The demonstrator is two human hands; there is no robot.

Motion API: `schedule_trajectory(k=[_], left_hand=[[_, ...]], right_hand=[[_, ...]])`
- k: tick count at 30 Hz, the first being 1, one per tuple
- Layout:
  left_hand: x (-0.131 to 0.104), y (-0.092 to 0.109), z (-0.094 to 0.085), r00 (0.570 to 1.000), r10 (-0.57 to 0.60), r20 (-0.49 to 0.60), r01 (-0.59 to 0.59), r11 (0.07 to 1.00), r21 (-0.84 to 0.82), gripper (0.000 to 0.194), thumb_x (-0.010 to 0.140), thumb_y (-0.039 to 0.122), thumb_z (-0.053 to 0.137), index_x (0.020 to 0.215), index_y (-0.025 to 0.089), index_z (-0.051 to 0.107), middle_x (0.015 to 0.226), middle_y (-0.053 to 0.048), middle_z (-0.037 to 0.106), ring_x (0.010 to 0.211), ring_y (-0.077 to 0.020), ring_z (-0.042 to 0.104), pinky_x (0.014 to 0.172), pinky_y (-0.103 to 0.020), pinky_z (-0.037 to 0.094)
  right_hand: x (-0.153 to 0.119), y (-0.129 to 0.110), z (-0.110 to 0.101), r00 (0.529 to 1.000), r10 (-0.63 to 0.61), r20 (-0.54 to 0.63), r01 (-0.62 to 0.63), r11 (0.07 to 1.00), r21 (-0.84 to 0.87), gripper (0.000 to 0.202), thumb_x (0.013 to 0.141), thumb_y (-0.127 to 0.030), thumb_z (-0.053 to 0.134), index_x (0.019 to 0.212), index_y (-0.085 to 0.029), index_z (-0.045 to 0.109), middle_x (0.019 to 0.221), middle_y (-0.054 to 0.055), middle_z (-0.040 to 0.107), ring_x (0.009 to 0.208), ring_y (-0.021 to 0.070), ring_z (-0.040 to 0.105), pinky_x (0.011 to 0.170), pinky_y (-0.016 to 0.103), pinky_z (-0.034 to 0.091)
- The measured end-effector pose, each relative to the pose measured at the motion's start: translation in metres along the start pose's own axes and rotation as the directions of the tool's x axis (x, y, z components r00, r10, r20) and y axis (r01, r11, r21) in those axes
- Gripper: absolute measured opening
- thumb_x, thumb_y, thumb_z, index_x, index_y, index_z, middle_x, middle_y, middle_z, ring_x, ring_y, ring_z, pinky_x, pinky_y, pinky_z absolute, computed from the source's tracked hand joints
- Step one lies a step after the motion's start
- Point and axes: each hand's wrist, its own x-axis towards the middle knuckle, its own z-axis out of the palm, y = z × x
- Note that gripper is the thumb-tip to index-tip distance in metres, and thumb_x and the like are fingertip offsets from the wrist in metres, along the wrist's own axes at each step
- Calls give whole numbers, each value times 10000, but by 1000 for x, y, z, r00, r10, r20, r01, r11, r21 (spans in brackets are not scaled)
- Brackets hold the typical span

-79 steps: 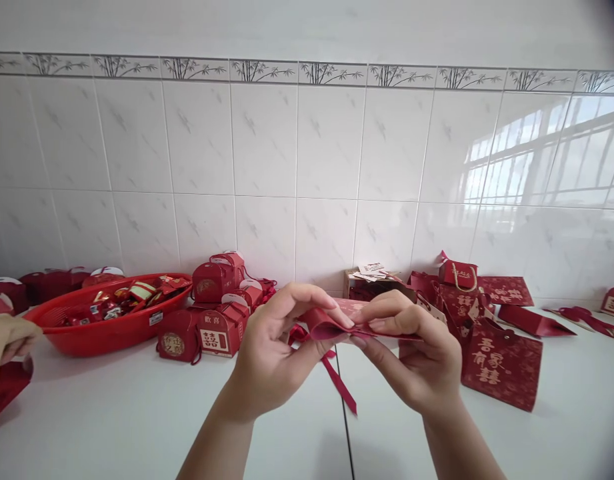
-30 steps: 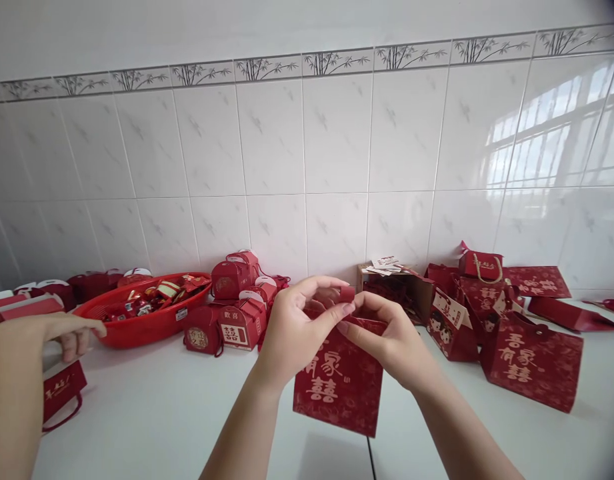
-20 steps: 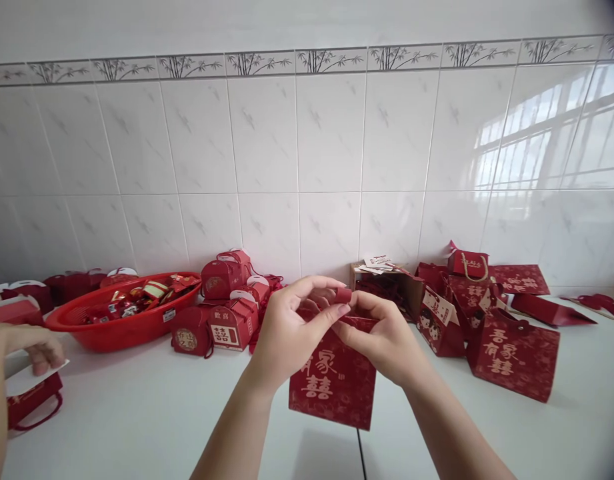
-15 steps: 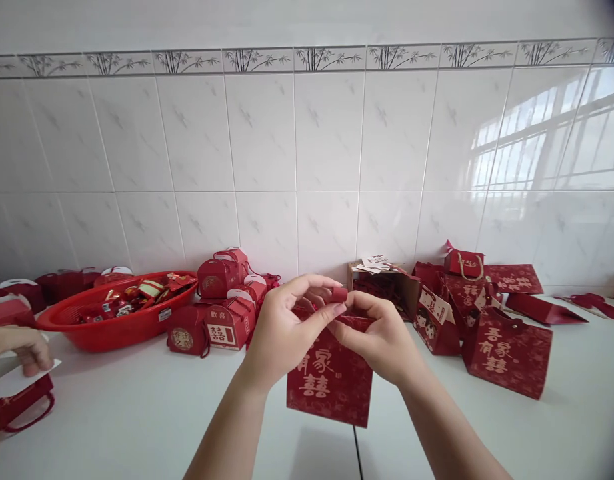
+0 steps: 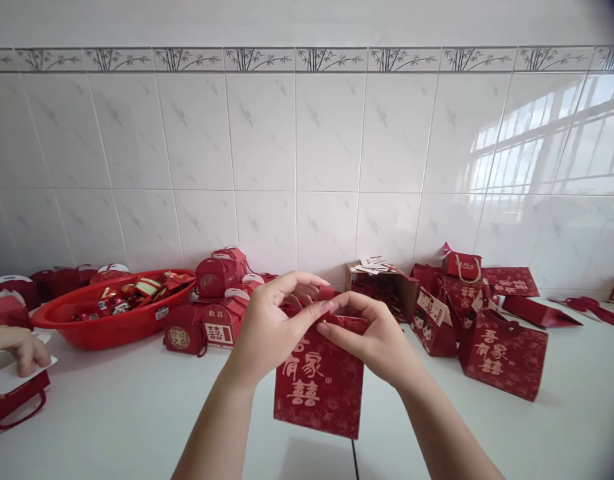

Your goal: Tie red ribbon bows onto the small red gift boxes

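A dark red paper gift box (image 5: 331, 393) with pale gold characters is held up above the white table in the middle of the view. My left hand (image 5: 274, 330) pinches a short red ribbon (image 5: 327, 292) at the box's top, thumb against fingers. From the other side, my right hand (image 5: 371, 337) is closed on the box's upper edge, its thumb and forefinger beside the ribbon. A small gold spot shows near the right thumb. My fingers hide most of the box's top and the ribbon's lower end.
At far left a co-worker's hand (image 5: 27, 353) rests on a red box with a white flap. A red plastic basket (image 5: 97, 335) holds wrapped sweets. Several red boxes (image 5: 219, 327) stand beside it. On the right are an open carton (image 5: 409, 297) and more gift boxes (image 5: 504, 357).
Both hands and the gift box have shifted slightly left and down in view, and more of its printed front shows. The grip looks much the same.
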Motion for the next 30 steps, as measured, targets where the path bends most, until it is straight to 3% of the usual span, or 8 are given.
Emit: schedule_trajectory(k=[12, 18, 22, 26, 28, 30], left_hand=[[1, -2, -8, 995, 35, -89, -32, 999, 37, 111, 772, 262, 692, 876, 233, 665, 826, 19, 691, 753, -120, 633, 712, -226, 527], [0, -1, -7, 997, 44, -56, -41, 997, 63, 112, 781, 272, 683, 890, 257, 661, 855, 35, 694, 779, -114, 637, 719, -218, 523], [1, -5, -5, 999, 30, -20, -28, 992, 124, 123, 791, 297, 666, 908, 261, 655, 879, 29, 692, 806, -131, 643, 731, -244, 525], [5, -11, -2, 990, 61, -129, -30, 972, 234, 241, 801, 333, 645, 1031, 264, 629, 923, 7, 676, 872, -154, 629, 779, -279, 513], [7, -13, -2, 981, 68, -181, -20, 967, 254, 276, 799, 352, 641, 1057, 255, 618, 947, -5, 671, 877, -161, 624, 794, -290, 509], [7, -13, -3, 980, 55, -193, -4, 967, 256, 278, 795, 369, 640, 1045, 248, 622, 946, -14, 670, 864, -167, 624, 778, -289, 511]], right_hand=[[-1, -3, -32, 995, 45, 87, -9, 926, -378, 262, 790, -441, 626, 790, -179, 642, 733, 12, 627, 671, 141, 558, 587, 253, 452], [0, 1, -30, 967, 112, 231, -49, 964, -261, 338, 814, -499, 575, 814, -167, 640, 773, 20, 610, 695, 138, 538, 604, 247, 450], [3, 4, -30, 932, 183, 314, -118, 970, -214, 357, 818, -499, 569, 708, -160, 584, 624, -23, 521, 513, 71, 430, 460, 193, 376], [9, 15, -44, 933, 312, 179, -258, 927, -273, 366, 818, -507, 554, 705, -161, 590, 454, -42, 494, 369, 64, 408, 354, 182, 285], [11, 23, -59, 940, 341, -10, -330, 903, -276, 344, 802, -499, 569, 741, -163, 617, 424, -28, 529, 361, 95, 474, 363, 196, 331], [13, 31, -78, 915, 265, -304, -347, 901, -260, 346, 786, -499, 577, 772, -159, 640, 464, 5, 588, 412, 144, 556, 408, 234, 417]])
